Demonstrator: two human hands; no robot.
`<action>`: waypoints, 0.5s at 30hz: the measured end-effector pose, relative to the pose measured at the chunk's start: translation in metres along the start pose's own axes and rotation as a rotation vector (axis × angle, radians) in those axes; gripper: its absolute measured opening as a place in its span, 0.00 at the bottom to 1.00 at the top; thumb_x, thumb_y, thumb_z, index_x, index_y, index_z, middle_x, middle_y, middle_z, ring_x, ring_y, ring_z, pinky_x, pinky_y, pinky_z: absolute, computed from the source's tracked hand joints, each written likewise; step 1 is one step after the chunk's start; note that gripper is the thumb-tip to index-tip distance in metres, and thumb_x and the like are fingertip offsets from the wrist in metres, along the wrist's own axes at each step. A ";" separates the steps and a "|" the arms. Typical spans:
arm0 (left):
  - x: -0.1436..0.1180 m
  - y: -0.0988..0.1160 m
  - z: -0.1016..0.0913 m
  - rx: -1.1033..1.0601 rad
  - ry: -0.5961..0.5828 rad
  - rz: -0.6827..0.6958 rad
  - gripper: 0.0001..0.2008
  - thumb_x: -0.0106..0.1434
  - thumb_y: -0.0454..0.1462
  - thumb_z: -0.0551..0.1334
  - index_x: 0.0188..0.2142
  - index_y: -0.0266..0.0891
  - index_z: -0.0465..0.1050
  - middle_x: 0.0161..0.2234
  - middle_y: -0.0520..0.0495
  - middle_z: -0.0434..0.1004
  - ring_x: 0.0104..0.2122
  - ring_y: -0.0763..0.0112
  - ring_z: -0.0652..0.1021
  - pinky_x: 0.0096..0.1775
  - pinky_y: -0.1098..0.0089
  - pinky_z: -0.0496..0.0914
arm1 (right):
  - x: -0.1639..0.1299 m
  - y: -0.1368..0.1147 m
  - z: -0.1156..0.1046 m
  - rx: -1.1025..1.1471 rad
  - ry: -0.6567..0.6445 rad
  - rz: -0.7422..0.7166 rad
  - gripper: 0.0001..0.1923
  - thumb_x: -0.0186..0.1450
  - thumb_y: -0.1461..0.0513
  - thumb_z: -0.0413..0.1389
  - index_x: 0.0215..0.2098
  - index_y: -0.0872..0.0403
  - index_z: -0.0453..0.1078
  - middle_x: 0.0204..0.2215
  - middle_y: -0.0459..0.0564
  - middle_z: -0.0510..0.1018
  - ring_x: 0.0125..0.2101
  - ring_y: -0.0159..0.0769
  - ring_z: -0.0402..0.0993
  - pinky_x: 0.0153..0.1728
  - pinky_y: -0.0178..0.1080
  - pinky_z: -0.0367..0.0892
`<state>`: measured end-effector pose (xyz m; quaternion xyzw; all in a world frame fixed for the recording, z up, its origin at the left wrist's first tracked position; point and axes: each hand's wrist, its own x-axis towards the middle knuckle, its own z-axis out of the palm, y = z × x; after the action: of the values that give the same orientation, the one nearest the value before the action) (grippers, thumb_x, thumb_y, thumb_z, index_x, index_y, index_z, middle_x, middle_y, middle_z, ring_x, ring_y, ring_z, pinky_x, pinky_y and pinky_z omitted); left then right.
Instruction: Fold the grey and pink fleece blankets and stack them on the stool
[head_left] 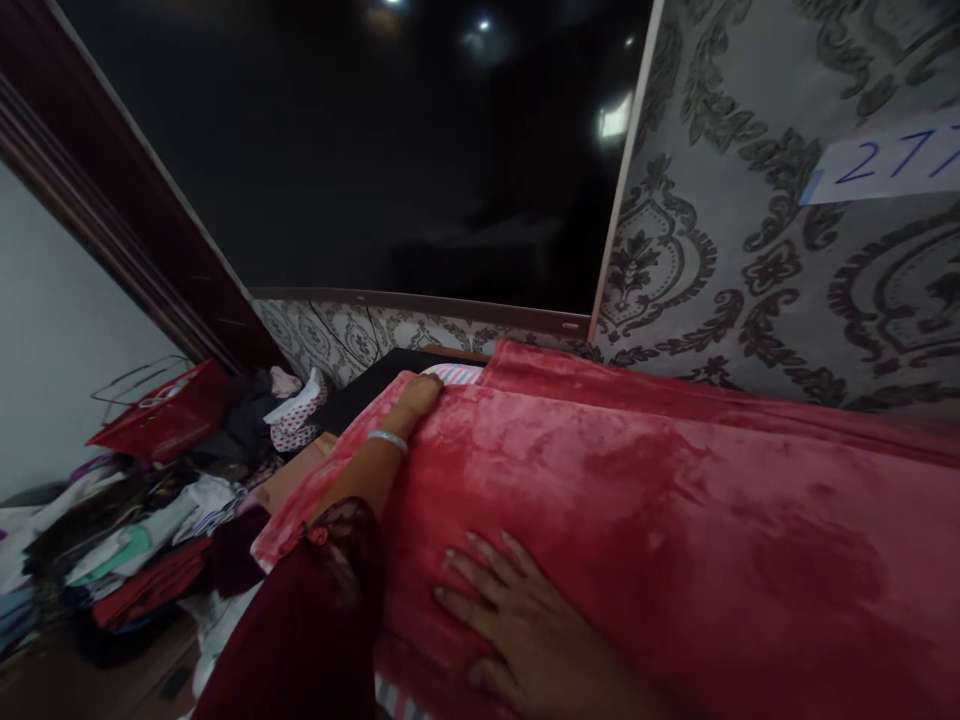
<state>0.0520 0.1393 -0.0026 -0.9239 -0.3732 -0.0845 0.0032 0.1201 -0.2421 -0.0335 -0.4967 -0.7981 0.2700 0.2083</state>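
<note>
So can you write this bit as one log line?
left hand: flat on red blanket far edge | right hand: flat on blanket, fingers spread

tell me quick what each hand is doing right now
Left hand: fingers curled on the far edge of the red blanket; cannot tell whether it grips.
Right hand: open, flat on the red blanket, fingers spread.

The left arm stretches forward, dark lace sleeve at the elbow, a bangle on the wrist, left hand (417, 397) palm down, fingers curled. The right hand (517, 625) lies flat, fingers spread.
</note>
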 end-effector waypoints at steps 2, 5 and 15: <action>0.002 -0.001 0.000 0.017 0.006 -0.016 0.16 0.66 0.29 0.52 0.40 0.32 0.79 0.46 0.31 0.80 0.48 0.55 0.78 0.52 0.62 0.69 | 0.000 0.001 0.000 0.019 0.001 -0.002 0.35 0.73 0.46 0.50 0.74 0.37 0.45 0.74 0.40 0.42 0.73 0.43 0.31 0.71 0.54 0.24; 0.004 0.002 0.003 0.027 0.056 -0.049 0.18 0.68 0.29 0.48 0.46 0.30 0.77 0.49 0.29 0.77 0.50 0.54 0.77 0.53 0.60 0.68 | 0.000 0.002 0.000 0.022 0.001 -0.006 0.35 0.73 0.45 0.50 0.74 0.37 0.45 0.74 0.40 0.42 0.73 0.43 0.31 0.71 0.55 0.24; 0.000 -0.001 -0.004 -0.045 0.147 -0.119 0.19 0.67 0.33 0.53 0.53 0.33 0.75 0.53 0.31 0.75 0.52 0.51 0.76 0.54 0.58 0.68 | 0.000 -0.001 -0.002 0.007 0.018 0.008 0.34 0.73 0.47 0.50 0.74 0.37 0.45 0.74 0.39 0.42 0.73 0.42 0.31 0.71 0.53 0.25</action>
<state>0.0507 0.1404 0.0014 -0.8912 -0.4242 -0.1605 0.0049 0.1200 -0.2420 -0.0312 -0.5017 -0.7932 0.2691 0.2164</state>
